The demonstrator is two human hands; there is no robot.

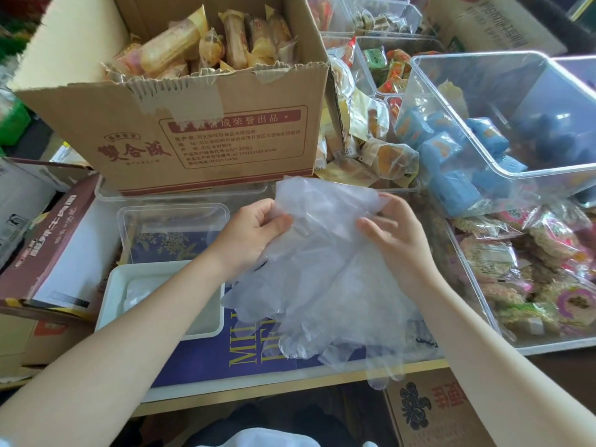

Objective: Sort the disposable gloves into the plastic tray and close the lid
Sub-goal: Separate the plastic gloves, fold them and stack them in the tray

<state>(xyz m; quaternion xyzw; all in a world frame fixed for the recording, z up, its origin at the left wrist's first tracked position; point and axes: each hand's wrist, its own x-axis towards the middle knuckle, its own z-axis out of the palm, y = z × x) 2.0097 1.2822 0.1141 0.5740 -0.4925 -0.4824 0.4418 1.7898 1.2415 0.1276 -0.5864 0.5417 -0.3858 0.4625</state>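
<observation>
A bunch of thin clear disposable gloves (325,285) hangs in the middle of the view, fingers pointing down toward the table's front edge. My left hand (254,233) pinches the bunch near its cuff on the left side. My right hand (393,233) holds the cuff's right side, thumb in front and fingers behind the film. A white plastic tray (113,285) sits below my left forearm with some clear film lying in it. Its clear lid (174,211) lies just beyond the tray.
A cardboard box (206,137) of wrapped cakes stands behind the lid. Clear bins hold blue packets (451,156) and snack bags (532,269) on the right. A purple printed box (245,353) lies under the tray. A brown carton (54,240) leans at the left.
</observation>
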